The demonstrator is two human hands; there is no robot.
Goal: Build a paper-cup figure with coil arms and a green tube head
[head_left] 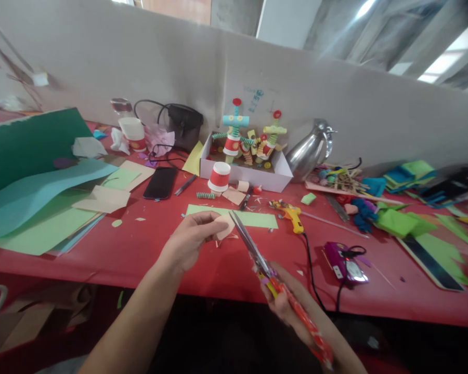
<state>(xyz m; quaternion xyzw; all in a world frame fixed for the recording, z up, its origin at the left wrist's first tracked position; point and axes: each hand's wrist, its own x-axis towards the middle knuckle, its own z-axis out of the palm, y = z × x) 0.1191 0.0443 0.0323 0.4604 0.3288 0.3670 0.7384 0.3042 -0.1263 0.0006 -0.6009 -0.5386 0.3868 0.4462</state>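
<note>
Between the thumb and fingers of my left hand (pixel 193 236) is a small cream piece of paper (pixel 225 226). My right hand (pixel 290 298) is wrapped round the red handles of a pair of scissors (pixel 253 249). The blade tips point up and left, at the right edge of the cream piece; whether they touch it I cannot tell. Behind the piece lies a light green paper strip (pixel 257 219), with small paper scraps around it. Farther back stand a red and white paper cup (pixel 219 177) and a green coiled paper spring (pixel 206 196).
A white box (pixel 245 176) holds several paper-cup figures. A yellow glue gun (pixel 294 218) lies to the right, its cord running near a purple power box (pixel 345 264). A metal jug (pixel 310 150) stands behind. Left are a phone (pixel 159 183) and stacked coloured paper (pixel 42 221).
</note>
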